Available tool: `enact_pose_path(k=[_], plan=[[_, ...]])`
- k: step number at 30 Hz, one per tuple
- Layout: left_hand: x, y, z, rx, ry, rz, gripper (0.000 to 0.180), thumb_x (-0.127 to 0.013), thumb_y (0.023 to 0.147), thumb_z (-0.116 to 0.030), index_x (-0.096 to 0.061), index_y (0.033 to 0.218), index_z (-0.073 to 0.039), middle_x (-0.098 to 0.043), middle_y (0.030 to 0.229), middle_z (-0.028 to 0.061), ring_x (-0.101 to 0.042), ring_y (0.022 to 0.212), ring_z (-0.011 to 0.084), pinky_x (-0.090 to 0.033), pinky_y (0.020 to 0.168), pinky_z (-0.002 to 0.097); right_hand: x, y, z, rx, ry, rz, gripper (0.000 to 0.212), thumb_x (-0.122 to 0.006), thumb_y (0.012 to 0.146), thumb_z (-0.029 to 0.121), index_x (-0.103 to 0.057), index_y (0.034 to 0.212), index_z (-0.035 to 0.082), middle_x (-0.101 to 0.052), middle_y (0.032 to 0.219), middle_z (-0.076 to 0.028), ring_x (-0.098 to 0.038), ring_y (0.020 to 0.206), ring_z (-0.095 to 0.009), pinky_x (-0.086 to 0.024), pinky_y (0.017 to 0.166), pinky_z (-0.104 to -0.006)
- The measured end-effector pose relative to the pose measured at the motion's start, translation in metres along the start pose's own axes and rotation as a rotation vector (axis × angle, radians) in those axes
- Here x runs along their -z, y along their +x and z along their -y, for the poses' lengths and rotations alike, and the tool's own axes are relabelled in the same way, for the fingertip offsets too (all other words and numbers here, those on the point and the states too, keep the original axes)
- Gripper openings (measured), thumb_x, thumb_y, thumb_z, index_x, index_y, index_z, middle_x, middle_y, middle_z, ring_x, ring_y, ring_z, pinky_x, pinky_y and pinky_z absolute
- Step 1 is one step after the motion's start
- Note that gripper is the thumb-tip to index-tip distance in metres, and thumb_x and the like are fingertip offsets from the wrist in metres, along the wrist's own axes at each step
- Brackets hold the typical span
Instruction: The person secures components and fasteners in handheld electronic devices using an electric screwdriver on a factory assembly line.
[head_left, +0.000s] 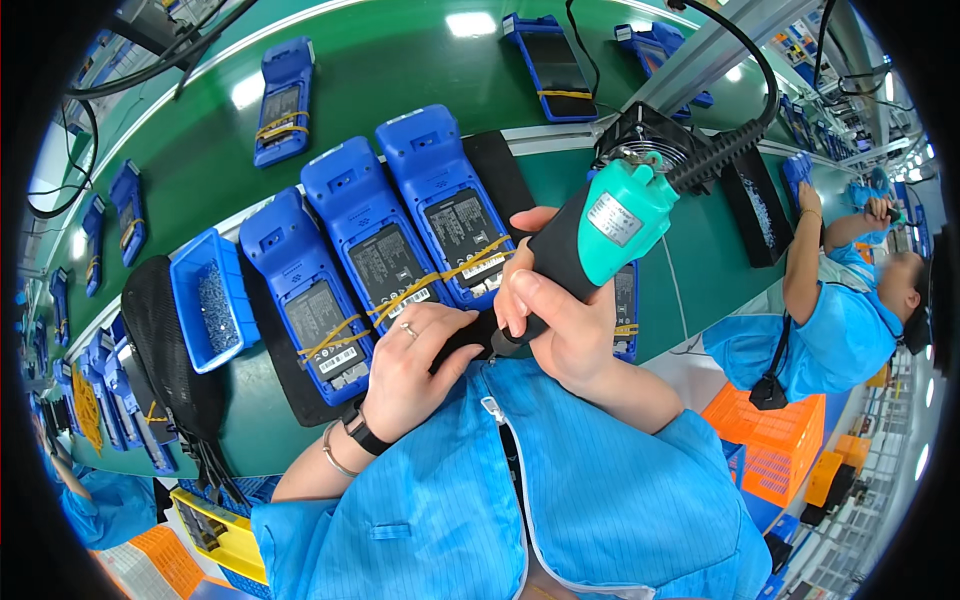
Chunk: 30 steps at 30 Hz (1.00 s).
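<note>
My right hand (565,325) is closed around a teal and black electric screwdriver (610,225). Its tip points down toward my body, close to my left thumb. My left hand (415,350), with a ring, a watch and a bangle, rests at the lower ends of the blue handheld terminals, thumb and forefinger apart; the other fingertips are partly hidden. Three terminals lie side by side before me: the left one (310,290), the middle one (370,240) and the right one (445,200). Their battery bays show, with yellow rubber bands around them. Another terminal (627,300) is partly behind my right hand.
A blue tray (205,300) of small screws and a black mesh bag (165,350) lie to the left. Black fan (650,140) and long black box (755,200) stand at right. More terminals (285,100) lie on the green belt beyond. A co-worker (830,310) sits at right.
</note>
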<state>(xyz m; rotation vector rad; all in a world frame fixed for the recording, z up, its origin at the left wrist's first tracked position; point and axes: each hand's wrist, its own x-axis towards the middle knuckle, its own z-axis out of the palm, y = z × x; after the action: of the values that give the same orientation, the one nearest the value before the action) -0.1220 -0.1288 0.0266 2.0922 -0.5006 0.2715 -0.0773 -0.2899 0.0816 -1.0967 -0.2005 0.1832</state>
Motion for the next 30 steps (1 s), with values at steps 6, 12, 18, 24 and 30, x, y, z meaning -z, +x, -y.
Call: enact_pose_path(k=[6,12,18,24,30], plan=[[-0.006,-0.003,0.006,-0.114,0.115,-0.015,0.033,-0.072,0.068,-0.005,-0.062,0.098,0.0,-0.062,0.099,0.0105,-0.059,0.091,0.0279,-0.05,0.078,0.0363,0.005,0.001,-0.007,0.027,0.132,-0.03,0.041,-0.057,0.081,-0.005,-0.043,0.119,-0.008,-0.056,0.073,-0.005,-0.053,0.054,-0.01,-0.044,0.053,-0.0237],[-0.01,-0.004,0.008,-0.141,0.186,-0.001,0.036,-0.071,0.065,-0.003,-0.062,0.099,-0.001,-0.061,0.102,0.0097,-0.059,0.093,0.0268,-0.05,0.08,0.0364,0.014,-0.001,-0.011,-0.014,-0.018,-0.07,0.043,-0.055,0.082,0.002,-0.037,0.12,-0.007,-0.051,0.071,-0.008,-0.05,0.054,-0.014,-0.043,0.052,-0.0285],[-0.013,-0.003,0.006,-0.165,0.25,0.008,0.038,-0.071,0.064,-0.002,-0.062,0.101,-0.001,-0.06,0.107,0.0097,-0.058,0.095,0.0257,-0.049,0.08,0.0366,0.03,-0.005,-0.019,-0.059,-0.041,-0.128,0.041,-0.054,0.083,0.001,-0.039,0.12,-0.006,-0.052,0.072,-0.008,-0.051,0.055,-0.014,-0.043,0.054,-0.028],[-0.016,0.0,0.005,-0.185,0.321,0.036,0.039,-0.07,0.064,-0.002,-0.062,0.102,-0.001,-0.058,0.111,0.0093,-0.057,0.097,0.0242,-0.047,0.079,0.0349,0.039,-0.004,-0.023,-0.06,0.015,-0.187,0.039,-0.053,0.083,0.001,-0.039,0.119,-0.006,-0.051,0.071,-0.007,-0.051,0.055,-0.014,-0.043,0.054,-0.0286],[-0.019,0.005,0.003,-0.205,0.375,0.03,0.038,-0.069,0.066,-0.002,-0.062,0.103,-0.001,-0.059,0.109,0.0084,-0.057,0.093,0.0236,-0.047,0.079,0.0352,0.048,-0.003,-0.029,-0.037,0.057,-0.221,0.036,-0.051,0.085,0.004,-0.041,0.118,-0.003,-0.048,0.068,-0.005,-0.049,0.054,-0.013,-0.041,0.053,-0.0283]])
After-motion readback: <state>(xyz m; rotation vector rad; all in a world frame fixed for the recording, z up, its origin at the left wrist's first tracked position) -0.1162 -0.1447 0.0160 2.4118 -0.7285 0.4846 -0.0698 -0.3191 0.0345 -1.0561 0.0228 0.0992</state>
